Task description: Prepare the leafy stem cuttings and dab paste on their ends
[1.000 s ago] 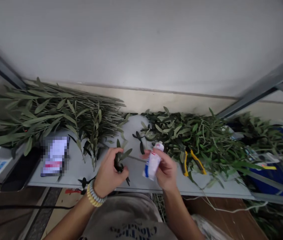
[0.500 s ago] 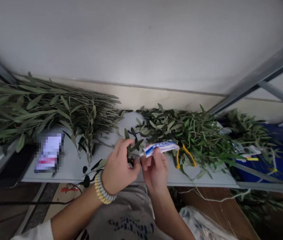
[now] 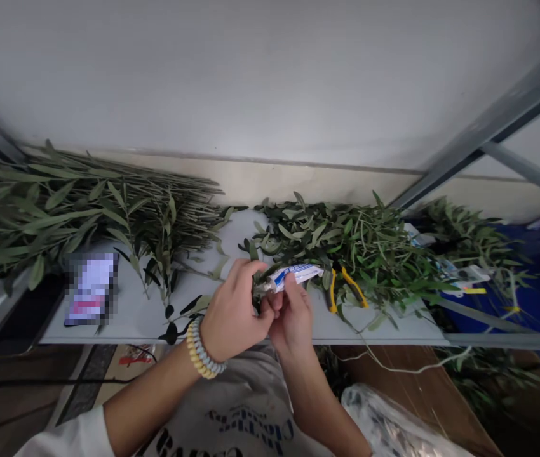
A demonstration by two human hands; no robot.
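A small white-and-blue squeeze tube (image 3: 298,274) is pinched in my right hand (image 3: 293,317), the thumb lying along its side. Its narrow end points left, close to the fingers of my left hand (image 3: 236,311). That hand is curled around a dark green leafy sprig (image 3: 255,251), whose stem is mostly hidden by the fingers. Where the tube's tip meets the sprig, if it does, I cannot make out. Just right of the tube, yellow-and-black handled pliers (image 3: 349,289) lie on the leaves.
Long leafy stems (image 3: 175,197) are heaped at the left and loose leafy cuttings (image 3: 360,238) at the right of the white table (image 3: 131,333). A phone (image 3: 89,289) with a lit screen lies at left. Metal frame bars (image 3: 441,168) slant down at right. A cardboard box (image 3: 408,381) sits below.
The tube has moved left and slightly up toward my left hand, its body now more covered by my right thumb. My hands are closer together. The view has shifted slightly.
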